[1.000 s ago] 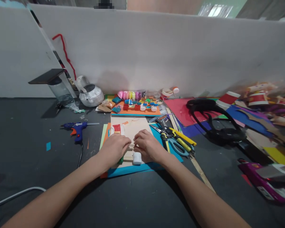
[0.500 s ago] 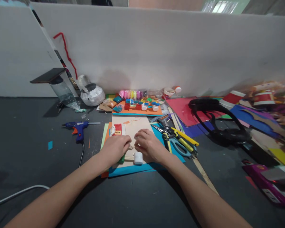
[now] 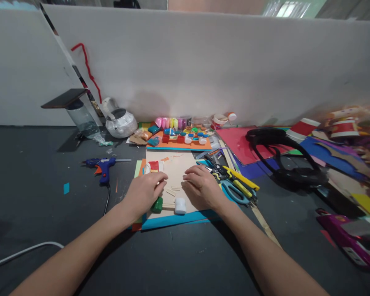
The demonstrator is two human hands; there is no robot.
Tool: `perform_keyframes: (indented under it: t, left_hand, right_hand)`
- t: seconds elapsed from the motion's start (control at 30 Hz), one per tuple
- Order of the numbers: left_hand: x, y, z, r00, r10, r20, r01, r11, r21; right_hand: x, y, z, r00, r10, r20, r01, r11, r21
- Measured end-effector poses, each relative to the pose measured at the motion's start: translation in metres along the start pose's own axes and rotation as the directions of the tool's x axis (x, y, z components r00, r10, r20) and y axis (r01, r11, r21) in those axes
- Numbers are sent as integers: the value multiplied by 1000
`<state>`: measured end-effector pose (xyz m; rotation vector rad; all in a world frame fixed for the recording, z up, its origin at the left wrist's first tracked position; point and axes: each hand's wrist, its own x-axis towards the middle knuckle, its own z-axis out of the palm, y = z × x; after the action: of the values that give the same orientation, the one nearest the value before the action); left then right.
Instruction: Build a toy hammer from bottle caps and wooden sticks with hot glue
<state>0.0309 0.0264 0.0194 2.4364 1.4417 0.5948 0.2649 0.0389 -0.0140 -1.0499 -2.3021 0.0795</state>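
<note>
Small pieces of wooden stick [image 3: 170, 192] lie on a beige sheet [image 3: 175, 162] between my two hands. To their left is my left hand [image 3: 145, 190], its thumb and fingers apart with nothing seen between them. It rests close to a green paint pot [image 3: 157, 204] and just in front of a red and white paper cup [image 3: 154, 166], which it partly covers. My right hand [image 3: 202, 187] lies on the sheet's right side, fingers loosely stretched and holding nothing visible. Near the front edge, a white paint pot [image 3: 180, 206] stands across from the green one, with sticks [image 3: 168, 206] between them.
A blue hot glue gun [image 3: 103, 166] lies at left with its cord trailing forward. Blue-handled scissors [image 3: 234, 192] and a yellow cutter [image 3: 243, 179] lie right of the sheet. Farther right are a black headset strap [image 3: 283, 160] and a purple device [image 3: 348, 238]. Paint pots [image 3: 185, 139] stand behind.
My hands have moved apart, the left slightly leftward and the right rightward. The stick pieces between them and the green pot now show more clearly.
</note>
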Motion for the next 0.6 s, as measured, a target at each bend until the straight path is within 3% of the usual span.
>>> perform_keyframes:
  t: [0.13,0.33,0.5,0.6]
  left_hand:
    - [-10,-7,4,989,17,-144,-28,997,-73]
    - [-19,-18,15,927,75,-366,-131,983,-132]
    - [-22,-28,18,885,93,-457,-168,978,-125]
    - [-22,-33,20,866,109,-488,-195,973,-128]
  right_hand:
    - [2,-7,3,997,-51,56,50,999,17]
    - [8,-14,14,995,-75,65,74,997,21]
    - [3,-2,-1,1000,-7,12,7,999,-36]
    - [0,6,-13,998,8,63,-4,998,-61]
